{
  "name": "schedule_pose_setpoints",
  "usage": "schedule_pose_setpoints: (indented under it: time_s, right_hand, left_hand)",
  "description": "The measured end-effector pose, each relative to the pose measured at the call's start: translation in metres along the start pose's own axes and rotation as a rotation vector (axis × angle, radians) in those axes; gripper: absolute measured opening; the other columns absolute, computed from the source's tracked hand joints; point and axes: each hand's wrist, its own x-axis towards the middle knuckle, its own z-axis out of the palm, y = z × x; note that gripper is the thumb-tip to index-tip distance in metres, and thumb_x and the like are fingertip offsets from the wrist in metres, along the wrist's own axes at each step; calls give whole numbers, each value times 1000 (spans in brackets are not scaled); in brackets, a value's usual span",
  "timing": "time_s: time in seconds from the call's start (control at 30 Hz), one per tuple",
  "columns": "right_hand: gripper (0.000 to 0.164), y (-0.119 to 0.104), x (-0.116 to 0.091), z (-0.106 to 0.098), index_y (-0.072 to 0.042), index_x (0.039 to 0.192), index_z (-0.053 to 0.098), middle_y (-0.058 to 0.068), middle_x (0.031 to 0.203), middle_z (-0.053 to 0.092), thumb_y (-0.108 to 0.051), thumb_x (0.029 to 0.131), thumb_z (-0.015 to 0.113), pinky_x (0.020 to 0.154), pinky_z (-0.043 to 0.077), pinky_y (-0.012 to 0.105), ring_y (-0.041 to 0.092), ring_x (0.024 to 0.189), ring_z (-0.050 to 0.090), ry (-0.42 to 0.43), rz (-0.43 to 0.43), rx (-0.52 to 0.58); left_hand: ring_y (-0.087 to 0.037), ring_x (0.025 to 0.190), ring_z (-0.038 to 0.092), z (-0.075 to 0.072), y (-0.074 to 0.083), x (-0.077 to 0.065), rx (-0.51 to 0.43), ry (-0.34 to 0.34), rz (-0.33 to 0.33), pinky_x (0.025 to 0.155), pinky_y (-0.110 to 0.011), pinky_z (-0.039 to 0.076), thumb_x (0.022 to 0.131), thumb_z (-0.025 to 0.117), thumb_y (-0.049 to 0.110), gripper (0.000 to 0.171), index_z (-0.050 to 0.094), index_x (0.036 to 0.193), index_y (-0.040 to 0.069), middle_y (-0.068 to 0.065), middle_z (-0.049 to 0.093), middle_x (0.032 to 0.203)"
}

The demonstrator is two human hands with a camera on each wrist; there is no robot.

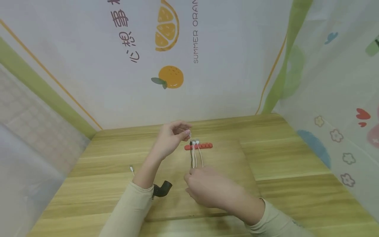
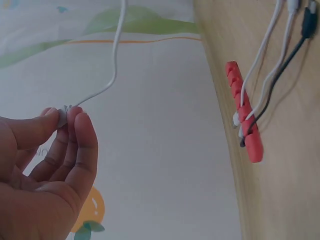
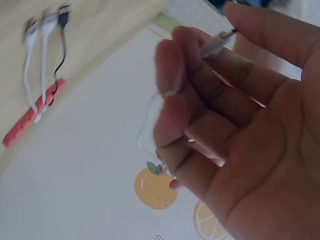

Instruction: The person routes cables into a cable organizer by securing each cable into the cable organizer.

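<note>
- Left hand (image 1: 174, 134), far, pinches my thin white cable (image 2: 115, 60); right hand (image 1: 207, 188), near, a slim white plug (image 3: 215, 46).
- Slack could snag the red plastic clip strip (image 1: 204, 145).

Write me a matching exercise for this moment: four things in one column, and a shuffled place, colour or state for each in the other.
Column 1
1. Clip strip
2. Dark cable
3. Left hand
4. Printed whole orange

Column 2
A. Pinching the end of a white cable
B. On the white cloth, with green leaf
C. Leftmost of those held in a row, head view
D. Red all over

Right pairs: 1-D, 2-C, 3-A, 4-B
</note>
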Motion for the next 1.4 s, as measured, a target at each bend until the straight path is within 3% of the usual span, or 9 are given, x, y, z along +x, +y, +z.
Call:
schedule_pose_setpoints:
  time_s: [0.17, 0.33, 0.47, 0.67, 0.83, 1.0, 1.4]
  right_hand:
    - [20, 9, -4, 2, -14, 99, 72, -3, 87, 69, -34, 100, 73, 67, 57, 29, 13, 78, 70, 82, -21, -90]
    - [17, 20, -6, 11, -15, 98, 70, -5, 84, 67, -31, 102, 72, 68, 54, 28, 11, 80, 67, 125, -27, -124]
    - [10, 30, -6, 21, -13, 98, 65, -6, 81, 66, -20, 98, 73, 64, 50, 27, 9, 73, 62, 144, -11, -81]
    - [20, 40, -4, 33, -8, 102, 56, -5, 70, 54, -7, 91, 72, 52, 44, 29, 10, 59, 50, 120, 98, 122]
    - [19, 44, -1, 40, -5, 103, 61, -2, 70, 58, -10, 92, 75, 51, 46, 29, 10, 59, 51, 65, 188, 171]
    - [10, 47, 1, 46, -6, 95, 66, 0, 75, 64, -10, 93, 75, 54, 48, 27, 10, 60, 52, 34, 206, 166]
    - [6, 47, -4, 55, -5, 86, 69, 0, 66, 61, 0, 86, 73, 47, 42, 25, 10, 54, 48, 106, 218, 122]
  left_hand:
    - [-24, 99, 77, 13, 6, 19, 82, -14, 14, 85, -35, 65, 101, 73, 10, 20, 75, 121, 13, -8, 77, 111]
    - [-23, 100, 76, 24, -3, 34, 153, -63, 16, 81, -34, 64, 98, 74, 5, 24, 74, 122, 12, -9, 77, 115]
    - [-26, 100, 75, 31, -15, 46, 184, -78, 4, 79, -33, 65, 98, 73, 3, 26, 73, 124, 8, -14, 76, 120]
    - [-27, 102, 74, 40, -31, 61, 256, -82, -11, 76, -31, 63, 100, 71, 4, 24, 73, 123, 7, -12, 76, 117]
    - [-26, 98, 72, 45, -41, 68, 298, -93, -30, 71, -29, 60, 100, 70, 3, 24, 73, 124, 6, -12, 75, 117]
    - [-23, 93, 71, 47, -49, 72, 374, -102, -53, 75, -29, 60, 98, 72, 3, 28, 73, 126, 3, -12, 75, 115]
    - [-25, 102, 72, 64, -62, 77, 619, -104, -69, 89, -42, 62, 98, 74, 9, 25, 76, 122, 9, -8, 77, 113]
